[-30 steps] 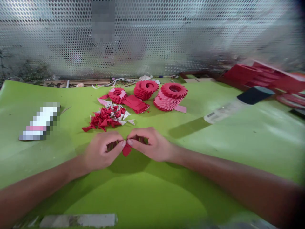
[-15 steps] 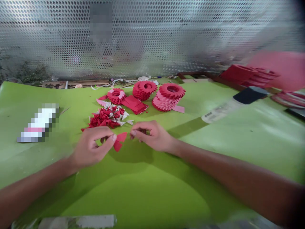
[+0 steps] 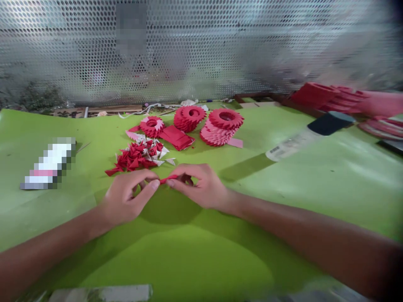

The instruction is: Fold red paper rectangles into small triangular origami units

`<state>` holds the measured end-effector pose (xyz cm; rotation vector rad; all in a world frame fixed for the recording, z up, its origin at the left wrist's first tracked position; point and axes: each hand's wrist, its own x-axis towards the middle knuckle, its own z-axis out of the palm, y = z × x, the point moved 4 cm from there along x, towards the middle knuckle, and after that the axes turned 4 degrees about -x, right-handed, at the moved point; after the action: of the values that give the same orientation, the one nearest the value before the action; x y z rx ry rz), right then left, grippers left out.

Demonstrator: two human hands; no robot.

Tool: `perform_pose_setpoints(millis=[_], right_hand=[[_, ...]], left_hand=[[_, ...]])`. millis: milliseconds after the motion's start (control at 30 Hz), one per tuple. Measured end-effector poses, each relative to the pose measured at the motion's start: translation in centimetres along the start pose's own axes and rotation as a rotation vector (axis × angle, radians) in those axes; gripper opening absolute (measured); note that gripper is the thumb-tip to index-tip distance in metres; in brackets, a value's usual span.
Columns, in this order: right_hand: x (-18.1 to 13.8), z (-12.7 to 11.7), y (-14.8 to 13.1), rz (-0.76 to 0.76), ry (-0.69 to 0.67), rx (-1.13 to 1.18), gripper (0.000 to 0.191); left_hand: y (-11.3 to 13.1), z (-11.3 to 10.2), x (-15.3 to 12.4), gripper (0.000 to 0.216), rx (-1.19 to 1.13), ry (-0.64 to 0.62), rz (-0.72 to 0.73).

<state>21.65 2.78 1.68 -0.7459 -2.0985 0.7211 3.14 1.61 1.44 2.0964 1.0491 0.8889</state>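
A small folded piece of red paper [image 3: 168, 179] is pinched at both ends between my two hands, a little above the green table surface. My left hand [image 3: 132, 195] grips its left end between thumb and fingertips. On the other end are the thumb and index finger of my right hand [image 3: 197, 184]. Much of the paper is hidden by the fingertips. Just beyond my left hand lies a heap of folded red and white paper triangles [image 3: 138, 155]. Behind the heap are a stack of red paper slips [image 3: 177, 137] and a small red-and-white paper ring [image 3: 151, 126].
Two taller rings of folded paper, one red [image 3: 189, 118] and one red-and-pink [image 3: 220, 128], stand farther back. A clear bottle with a black cap [image 3: 310, 136] lies at right. A blurred-out flat object [image 3: 48, 163] is at left. A perforated metal screen [image 3: 201, 50] rises behind the table [image 3: 189, 260].
My right hand has closed onto the red paper, which was held by my left hand alone. The paper's two spread flaps now show as one narrow strip.
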Motion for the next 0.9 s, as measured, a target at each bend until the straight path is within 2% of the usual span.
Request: perform_pose_setpoints(millis=[67,133,233,300,433,567,733,900], right_hand=[[-0.1,-0.4,-0.4,-0.184,0.09,-0.162,0.012],[-0.4,-0.4,-1.0,-0.348,0.126,-0.324,0.012],[-0.8,-0.2,-1.7,-0.534,0.107,-0.481,0.017],[-1.0,0.0,-2.0,-0.597,0.082,-0.521,0.016],[-1.0,0.1,-1.8,-0.582,0.052,-0.526,0.011],[-0.9,-0.1,-1.2,-0.502,0.07,-0.437,0.011],[-0.9,0.0,-0.9,-0.459,-0.052,-0.333,0.013],[-0.5,0.1,-0.6,-0.378,-0.086,-0.157,0.008]], left_hand=[[-0.7,-0.1,-0.3,0.047,-0.012,-0.011,-0.123],[-1.0,0.2,-0.4,0.057,-0.053,-0.067,-0.191],[-1.0,0.6,-0.4,0.049,-0.137,-0.146,-0.195],[-0.8,0.6,-0.2,0.041,-0.165,-0.131,-0.18],[-0.7,0.3,-0.1,0.036,-0.264,-0.104,-0.205],[-0.8,0.0,-0.1,0.021,-0.417,-0.09,-0.234],[-0.9,-0.1,0.1,0.01,-0.567,-0.074,-0.217],[-1.2,-0.2,0.1,0.009,-0.583,-0.088,-0.232]])
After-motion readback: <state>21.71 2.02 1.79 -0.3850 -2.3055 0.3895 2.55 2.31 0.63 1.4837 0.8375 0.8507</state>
